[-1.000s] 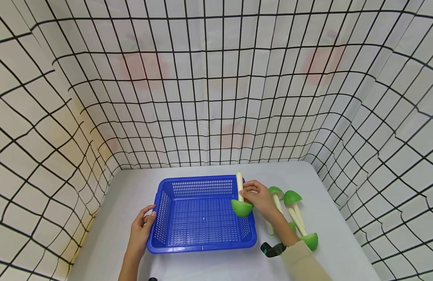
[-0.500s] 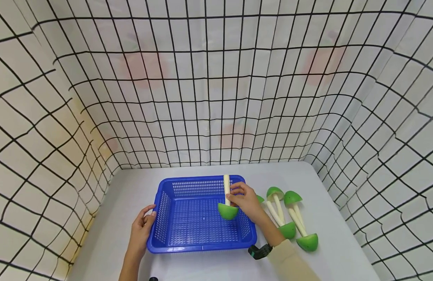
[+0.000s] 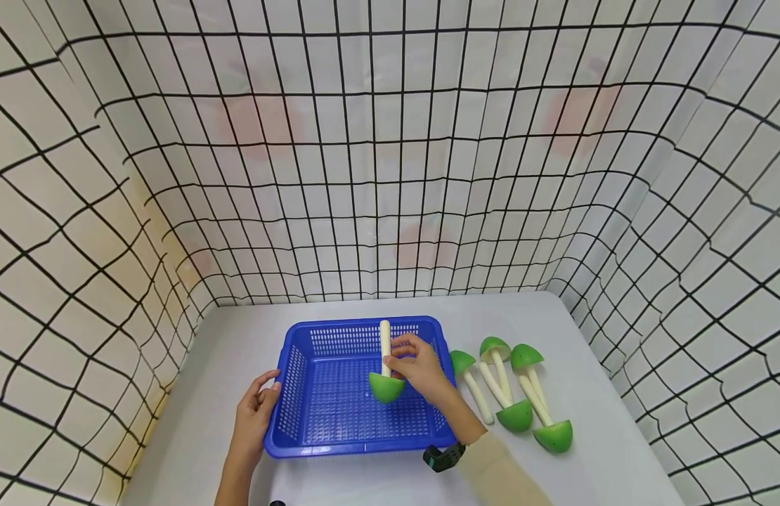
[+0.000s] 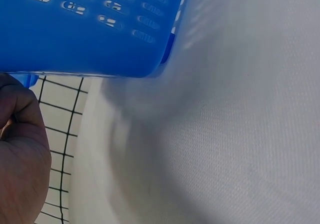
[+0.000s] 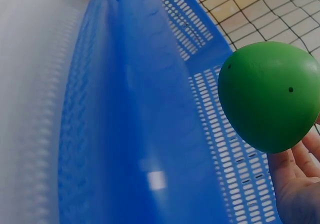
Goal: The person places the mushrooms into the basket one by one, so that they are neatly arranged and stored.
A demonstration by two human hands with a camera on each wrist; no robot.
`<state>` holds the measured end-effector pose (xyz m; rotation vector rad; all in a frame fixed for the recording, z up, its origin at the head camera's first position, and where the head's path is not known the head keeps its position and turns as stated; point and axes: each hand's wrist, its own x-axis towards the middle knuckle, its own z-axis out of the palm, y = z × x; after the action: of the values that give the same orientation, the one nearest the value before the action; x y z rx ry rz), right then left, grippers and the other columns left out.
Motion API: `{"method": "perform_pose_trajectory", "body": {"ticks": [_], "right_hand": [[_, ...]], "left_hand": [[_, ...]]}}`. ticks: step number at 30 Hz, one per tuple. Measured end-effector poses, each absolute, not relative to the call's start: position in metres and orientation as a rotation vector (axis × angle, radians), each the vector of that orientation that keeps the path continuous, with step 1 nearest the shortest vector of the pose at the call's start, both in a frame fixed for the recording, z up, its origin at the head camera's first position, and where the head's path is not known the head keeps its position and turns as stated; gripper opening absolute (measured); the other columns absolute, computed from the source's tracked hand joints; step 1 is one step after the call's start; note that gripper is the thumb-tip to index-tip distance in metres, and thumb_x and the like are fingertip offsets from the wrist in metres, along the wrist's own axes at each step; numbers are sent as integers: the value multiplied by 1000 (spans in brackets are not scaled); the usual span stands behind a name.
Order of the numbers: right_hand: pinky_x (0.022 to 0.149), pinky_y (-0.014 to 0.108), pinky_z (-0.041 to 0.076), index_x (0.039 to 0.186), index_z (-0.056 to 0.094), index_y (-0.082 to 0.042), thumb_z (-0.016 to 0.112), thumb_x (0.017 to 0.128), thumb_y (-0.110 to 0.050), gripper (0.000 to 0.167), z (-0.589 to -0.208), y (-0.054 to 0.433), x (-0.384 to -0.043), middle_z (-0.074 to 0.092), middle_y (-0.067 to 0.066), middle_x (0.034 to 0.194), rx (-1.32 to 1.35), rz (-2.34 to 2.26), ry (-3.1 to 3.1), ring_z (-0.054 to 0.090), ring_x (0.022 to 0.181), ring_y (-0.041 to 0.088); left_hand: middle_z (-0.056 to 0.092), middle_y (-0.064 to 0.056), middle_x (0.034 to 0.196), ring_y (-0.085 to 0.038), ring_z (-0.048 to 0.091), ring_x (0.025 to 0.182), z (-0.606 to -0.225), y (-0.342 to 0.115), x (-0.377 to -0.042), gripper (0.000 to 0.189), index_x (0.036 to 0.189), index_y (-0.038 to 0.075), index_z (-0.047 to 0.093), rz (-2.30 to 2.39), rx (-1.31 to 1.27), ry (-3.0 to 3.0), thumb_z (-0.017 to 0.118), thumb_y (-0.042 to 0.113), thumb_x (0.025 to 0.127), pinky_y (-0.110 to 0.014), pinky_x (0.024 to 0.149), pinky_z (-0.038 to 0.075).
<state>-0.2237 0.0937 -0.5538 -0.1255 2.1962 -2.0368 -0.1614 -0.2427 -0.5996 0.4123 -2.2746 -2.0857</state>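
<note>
My right hand [image 3: 417,365] pinches a toy mushroom by its white stem [image 3: 386,344], over the right half of a blue plastic basket [image 3: 365,448]. The green cap [image 3: 386,388] points down and the stem stands nearly upright. In the right wrist view the dark-spotted cap [image 5: 270,96] covers part of the fingers, with the basket's slotted wall [image 5: 240,174] behind it. At the basket's left side my left hand [image 3: 254,414] grips the rim with thumb and fingers. The left wrist view shows the curled left hand [image 4: 22,159] below the basket wall [image 4: 75,44].
Several more green-capped mushrooms lie on the white table right of the basket, among them one mushroom [image 3: 477,393] close to its wall and another mushroom [image 3: 554,437] farther right. White walls with black netting [image 3: 399,161] surround the table at the back and sides.
My right hand has carried the mushroom leftward from the basket's right rim to over its inside. Its arm now uncovers more of the mushrooms on the table. The left hand stays on the rim.
</note>
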Motion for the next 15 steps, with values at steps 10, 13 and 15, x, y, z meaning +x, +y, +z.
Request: {"method": "perform_pose_trajectory", "body": {"ticks": [10,13,15], "right_hand": [[68,35,62,124,59,0,78,91,-9,39,-561,71,-222,69,16,107,-146,-1971,2167,74,80,21],[67,35,62,123,58,1,78,90,-8,40,-562,65,-222,69,15,106,-148,-1959,2140,74,78,21],[66,35,62,122,57,1,79,90,-7,40,-562,60,-222,70,15,106,-138,-1949,2130,74,77,21]], "left_hand": [[69,-6,98,-18,69,80,-602,-245,-162,46,144,24,54,-2106,419,-2277,60,44,103,-29,69,60],[69,-5,98,-18,69,80,-603,-245,-162,46,144,24,54,-2121,420,-2271,61,45,103,-29,70,60],[69,-4,99,-18,70,81,-602,-245,-162,47,144,24,54,-2136,415,-2262,61,45,103,-30,69,60]]}}
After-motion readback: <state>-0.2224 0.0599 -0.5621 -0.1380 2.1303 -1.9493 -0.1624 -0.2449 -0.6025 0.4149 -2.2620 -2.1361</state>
